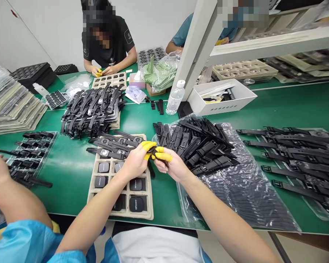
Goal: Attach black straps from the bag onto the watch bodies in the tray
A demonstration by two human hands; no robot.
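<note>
My left hand (138, 157) and my right hand (168, 160) meet over the top right part of a beige tray (150, 204). Yellow covers sit on several fingertips. Both hands pinch a small black watch piece (153, 151), mostly hidden by the fingers; a black strap (151, 168) hangs below it. In the tray, square watch faces (136, 204) lie in compartments, and watches with straps (117, 146) lie across its upper end. Right of my hands, a heap of loose black straps (200, 142) rests on a clear plastic bag (235, 190).
Piled watches (92, 109) stand behind the tray. A bottle (175, 98) and a white box (221, 98) stand near a white post (197, 47). More watches lie at right (304, 160). A co-worker's arm (14, 197) is at left; another person (108, 40) sits opposite.
</note>
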